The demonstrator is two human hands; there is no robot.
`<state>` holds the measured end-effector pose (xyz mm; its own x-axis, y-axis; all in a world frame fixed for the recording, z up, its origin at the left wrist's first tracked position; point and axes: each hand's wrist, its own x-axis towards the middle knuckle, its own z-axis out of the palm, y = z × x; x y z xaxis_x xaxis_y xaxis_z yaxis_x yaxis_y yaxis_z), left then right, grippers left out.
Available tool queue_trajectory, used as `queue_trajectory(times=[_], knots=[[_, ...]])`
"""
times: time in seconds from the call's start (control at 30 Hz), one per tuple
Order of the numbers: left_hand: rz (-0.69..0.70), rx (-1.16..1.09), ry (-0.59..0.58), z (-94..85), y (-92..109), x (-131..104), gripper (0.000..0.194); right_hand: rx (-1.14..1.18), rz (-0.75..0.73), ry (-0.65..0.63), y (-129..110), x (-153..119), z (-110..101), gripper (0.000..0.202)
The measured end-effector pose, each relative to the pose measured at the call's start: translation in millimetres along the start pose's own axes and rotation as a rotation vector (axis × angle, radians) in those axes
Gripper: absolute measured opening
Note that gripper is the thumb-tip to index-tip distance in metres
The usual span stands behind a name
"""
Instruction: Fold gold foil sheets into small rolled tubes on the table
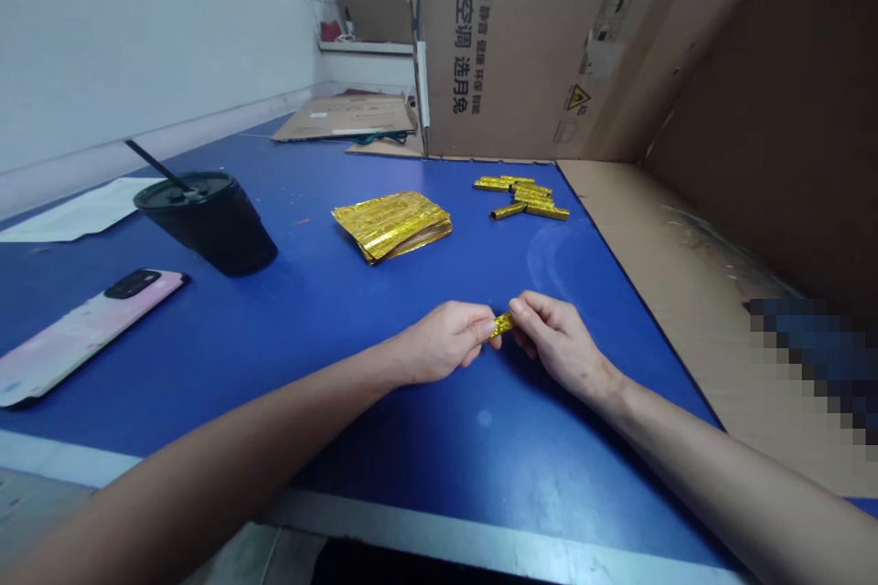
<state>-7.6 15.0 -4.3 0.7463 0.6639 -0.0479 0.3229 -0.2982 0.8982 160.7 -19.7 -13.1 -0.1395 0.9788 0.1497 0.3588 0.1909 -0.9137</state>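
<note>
A small gold foil roll (pixel 503 324) is held between my two hands, above the blue table (pixel 412 439). My left hand (pixel 449 340) pinches its left end, thumb on top. At its right end, the fingers of my right hand (pixel 557 335) are closed on it. Beyond my left hand lies a stack of flat gold foil sheets (pixel 394 224). Several finished-looking gold rolls (pixel 533 195) lie in a loose pile farther back on the right.
A dark cup with a straw (pixel 219 224) stands at the left, near a pink phone (pixel 89 329) and white paper (pixel 82 212). Large cardboard (pixel 521 46) rises behind, with more cardboard (pixel 658 247) along the table's right edge. Flat cardboard (pixel 343 117) lies at the back.
</note>
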Motion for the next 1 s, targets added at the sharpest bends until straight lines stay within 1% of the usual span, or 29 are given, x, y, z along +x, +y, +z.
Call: queue_trajectory(times=[0.2,0.33,0.5,0.67,0.8,0.9,1.0], knots=[[0.018,0.068,0.031,0.5,1,-1,0.030,-0.058,-0.027,0.046,1,-1,0,0.039],[0.028,0.131,0.078,0.5,3,-2,0.028,-0.017,0.000,0.025,0,-2,1,0.040],[0.073,0.186,0.085,0.9,5,-2,0.025,-0.006,-0.009,-0.015,-1,-2,2,0.042],[0.088,0.233,0.128,-0.2,5,-2,0.027,-0.050,-0.058,0.062,0,-1,0,0.041],[0.054,0.240,0.172,-3.7,4,-2,0.027,-0.049,-0.030,0.165,1,1,-5,0.041],[0.068,0.275,0.196,-6.8,4,-2,0.025,0.000,0.011,0.160,3,3,-8,0.042],[0.097,0.382,0.178,-9.4,1,-1,0.025,0.056,0.028,0.146,5,5,-9,0.042]])
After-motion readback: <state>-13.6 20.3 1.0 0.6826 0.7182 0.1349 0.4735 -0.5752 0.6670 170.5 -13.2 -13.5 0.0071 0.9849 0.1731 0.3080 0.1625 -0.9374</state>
